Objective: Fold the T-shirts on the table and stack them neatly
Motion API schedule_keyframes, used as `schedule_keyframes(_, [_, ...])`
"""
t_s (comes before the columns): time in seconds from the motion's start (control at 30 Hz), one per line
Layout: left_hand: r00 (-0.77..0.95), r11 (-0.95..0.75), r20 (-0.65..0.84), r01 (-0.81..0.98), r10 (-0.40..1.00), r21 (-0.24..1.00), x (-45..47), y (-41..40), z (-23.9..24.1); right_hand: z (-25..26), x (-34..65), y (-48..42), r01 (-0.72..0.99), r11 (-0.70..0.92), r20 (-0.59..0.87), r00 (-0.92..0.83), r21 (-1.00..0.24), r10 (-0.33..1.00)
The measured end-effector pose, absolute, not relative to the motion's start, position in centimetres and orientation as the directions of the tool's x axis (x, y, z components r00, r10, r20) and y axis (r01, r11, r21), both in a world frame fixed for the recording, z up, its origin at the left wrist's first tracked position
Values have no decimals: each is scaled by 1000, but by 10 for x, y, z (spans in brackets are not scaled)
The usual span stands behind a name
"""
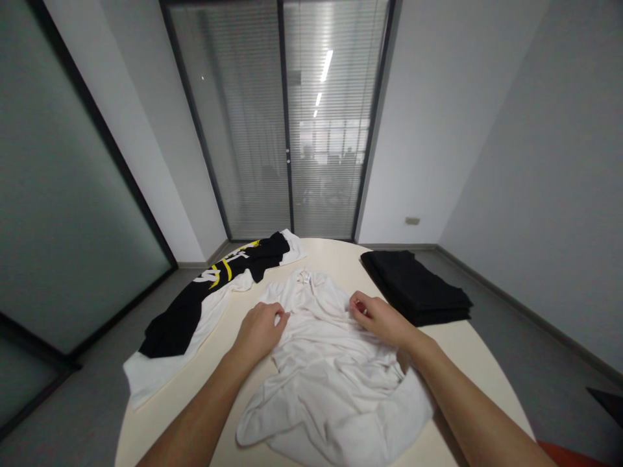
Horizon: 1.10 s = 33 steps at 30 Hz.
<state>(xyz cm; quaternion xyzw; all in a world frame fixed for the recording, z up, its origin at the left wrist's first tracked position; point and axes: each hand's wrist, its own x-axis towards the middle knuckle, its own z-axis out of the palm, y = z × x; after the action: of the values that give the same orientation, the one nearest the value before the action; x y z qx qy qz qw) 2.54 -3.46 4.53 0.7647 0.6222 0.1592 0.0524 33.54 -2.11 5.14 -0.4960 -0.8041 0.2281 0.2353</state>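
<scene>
A rumpled white shirt (pixel 331 383) lies spread over the middle of the table, its neckline toward the far side and many creases across its body. My left hand (pixel 260 327) is closed at the shirt's left edge, thumb and fingers pinching the cloth. On the opposite edge, my right hand (pixel 377 318) has its fingers curled into a pinch on the white fabric. The lower part of the shirt is bunched in loose folds near the front of the table.
The pale round-edged table (pixel 331 250) also carries a black and white garment (pixel 214 292) with yellow lettering along its left side. A stack of folded black cloth (pixel 413 285) sits at the right edge. Beyond stand a glass door (pixel 331 162) with blinds and grey walls.
</scene>
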Motion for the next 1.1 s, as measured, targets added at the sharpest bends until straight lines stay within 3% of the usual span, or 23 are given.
schedule_keyframes(0.23, [83,-119,122,940,989,320,24,-32,43,44,336,-20,694,419,115,-440,-586,891])
schedule_keyframes(0.4, [124,-172,170,936,978,308,23,-30,34,44,337,-20,698,417,18,-502,-582,865])
schedule_keyframes(0.6, [163,-207,180,944,970,258,22,-31,29,52,338,-21,684,428,54,-496,-591,867])
schedule_keyframes(0.73, [159,-190,138,947,978,258,22,-32,29,54,339,-19,726,369,151,-349,-580,925])
schedule_keyframes(0.87, [160,-193,138,943,977,272,21,-30,27,53,344,-14,672,292,276,-134,-681,952])
schedule_keyframes(0.97, [173,-208,146,938,974,275,21,-30,27,52,352,-8,582,301,414,69,-756,908])
schedule_keyframes(1.1, [190,-229,160,933,969,278,20,-31,29,50,368,-1,596,290,520,257,-749,815])
